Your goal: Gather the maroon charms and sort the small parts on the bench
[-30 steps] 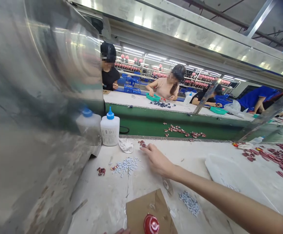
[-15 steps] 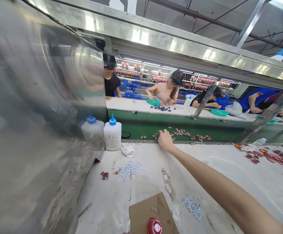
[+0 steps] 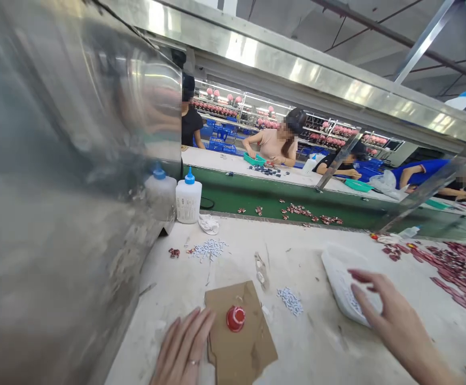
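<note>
White plastic tray point(image 3: 333, 272) now lies under your right hand point(image 3: 389, 310), which has come back from the edge of the green belt point(image 3: 233, 195), where it reached a moment ago. That hand is open, fingers spread and curved over the tray, holding nothing; the small pale pieces point(image 3: 355, 305) lie inside the tray, below your fingers. Your left hand point(image 3: 183, 347), only a sliver at the bottom edge before, now shows fully on the worktop point(image 3: 309, 342). It is open and flat too, with a ring on one finger, empty, its fingertips right at the left edge of a torn piece of cardboard point(image 3: 249, 358). On that cardboard stands a red dome point(image 3: 235, 318), just beside your left fingers and now wholly in view. A small heap of blue-and-white pieces point(image 3: 289, 300) lies just right of the cardboard, and a larger one point(image 3: 208, 249) lies beyond it, near a white glue bottle point(image 3: 188, 200) with a blue cap. Red strips point(image 3: 461, 278) are piled at the far right of the worktop, past the tray. Your view has swung right, so everything sits higher and further left.
</note>
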`<state>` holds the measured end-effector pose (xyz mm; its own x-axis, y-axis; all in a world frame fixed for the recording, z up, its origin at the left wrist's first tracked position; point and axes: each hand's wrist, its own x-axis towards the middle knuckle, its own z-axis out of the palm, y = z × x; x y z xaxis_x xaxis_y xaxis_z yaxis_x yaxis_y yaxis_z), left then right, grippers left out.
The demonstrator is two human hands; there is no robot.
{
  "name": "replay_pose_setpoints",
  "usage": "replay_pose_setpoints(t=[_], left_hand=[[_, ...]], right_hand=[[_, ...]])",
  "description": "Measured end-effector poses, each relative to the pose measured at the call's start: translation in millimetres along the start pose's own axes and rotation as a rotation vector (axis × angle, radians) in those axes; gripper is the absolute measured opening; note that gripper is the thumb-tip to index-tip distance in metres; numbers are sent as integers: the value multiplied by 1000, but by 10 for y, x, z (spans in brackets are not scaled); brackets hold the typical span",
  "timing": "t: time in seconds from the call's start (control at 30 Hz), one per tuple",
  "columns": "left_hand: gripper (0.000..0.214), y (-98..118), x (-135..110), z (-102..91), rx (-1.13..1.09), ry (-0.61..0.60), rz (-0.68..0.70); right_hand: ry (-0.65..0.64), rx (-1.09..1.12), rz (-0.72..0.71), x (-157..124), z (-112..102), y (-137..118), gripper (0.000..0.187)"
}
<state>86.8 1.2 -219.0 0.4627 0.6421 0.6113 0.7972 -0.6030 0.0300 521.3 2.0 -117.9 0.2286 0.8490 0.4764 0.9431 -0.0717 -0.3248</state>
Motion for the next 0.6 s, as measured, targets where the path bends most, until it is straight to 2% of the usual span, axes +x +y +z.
replay_pose_setpoints(t=[0.07, 0.13, 0.27, 0.4, 0.6], left_hand=[[83, 63, 130, -102, 26, -6, 87], [81, 123, 204, -204, 47, -33, 101], [76, 213, 196, -335, 35, -149, 28], [79, 253, 132, -359, -22, -233, -67], [79, 248, 76, -300, -71, -266, -145]], right_hand=[[-45, 24, 1, -308, 65, 290, 44], [-73, 41, -8, -498, 218, 432, 45], [-47, 69, -21, -618, 416, 406, 39], [-64, 96, -101, -646, 340, 441, 35], [-115, 112, -254, -653, 204, 601, 30]])
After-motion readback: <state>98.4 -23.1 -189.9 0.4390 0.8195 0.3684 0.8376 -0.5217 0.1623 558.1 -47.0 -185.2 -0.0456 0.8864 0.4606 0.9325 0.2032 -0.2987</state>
